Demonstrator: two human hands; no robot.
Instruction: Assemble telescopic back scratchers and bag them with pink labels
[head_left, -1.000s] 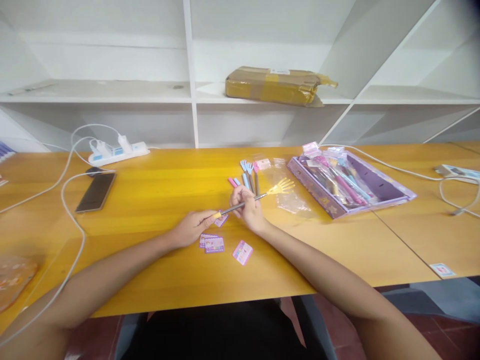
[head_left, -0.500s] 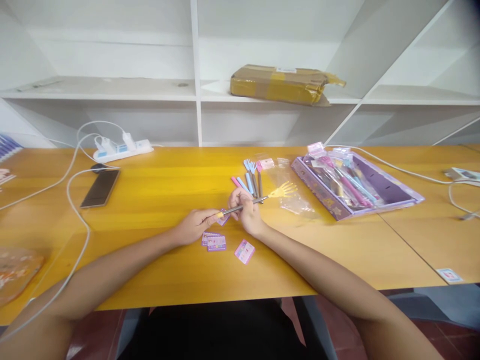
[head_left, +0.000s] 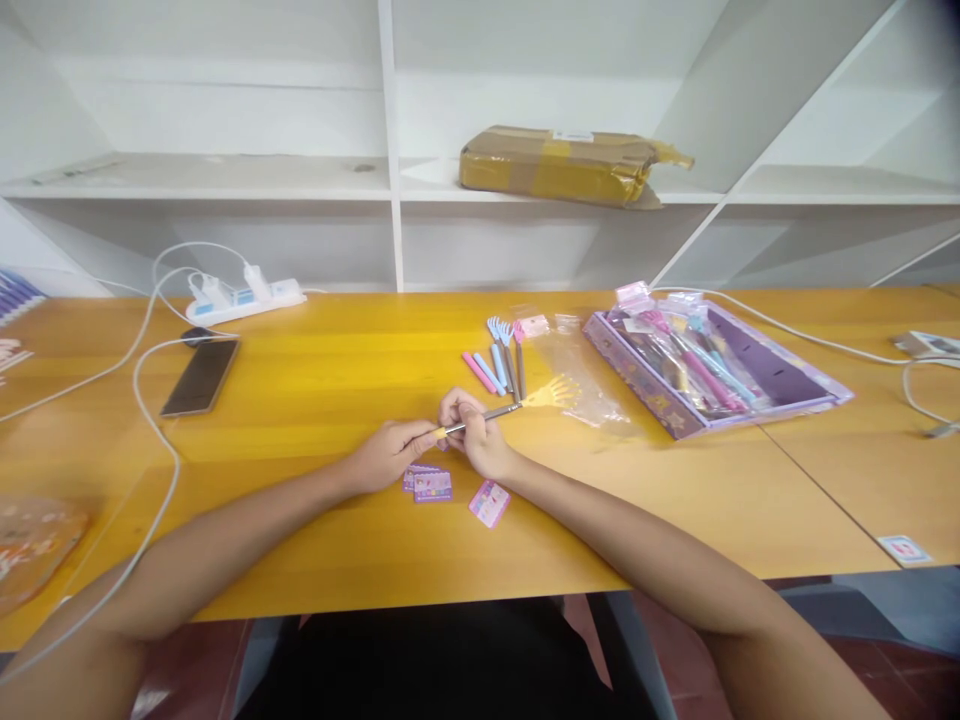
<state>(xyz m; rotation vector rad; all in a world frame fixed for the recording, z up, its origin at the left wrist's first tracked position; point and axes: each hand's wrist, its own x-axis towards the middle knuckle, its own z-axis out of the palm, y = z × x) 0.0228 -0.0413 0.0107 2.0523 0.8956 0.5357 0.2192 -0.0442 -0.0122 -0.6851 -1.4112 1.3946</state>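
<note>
My left hand [head_left: 391, 455] is closed round the yellow grip end of a back scratcher [head_left: 501, 411]. Its metal rod slants up to the right and ends in a yellow hand-shaped head. Close beside it, my right hand [head_left: 478, 437] pinches the rod near its middle; some of its fingers are hidden behind the rod. Just beyond the hands lie blue and pink back scratchers [head_left: 507, 350] and loose pink and blue handle sleeves [head_left: 484, 372]. Small purple printed cards [head_left: 433, 486] lie below my hands, with another card [head_left: 489, 503] to their right.
A purple tray [head_left: 679, 425] with several bagged back scratchers stands at the right, and clear plastic wrappers [head_left: 592, 390] lie beside it. On the left are a phone [head_left: 201, 378], a power strip [head_left: 247, 301] and white cables. A taped carton [head_left: 559, 168] rests on the shelf.
My right hand has slid left along the rod toward my left hand. The yellow head has moved left and slightly down, and the rod shows shorter. My left hand stays in place.
</note>
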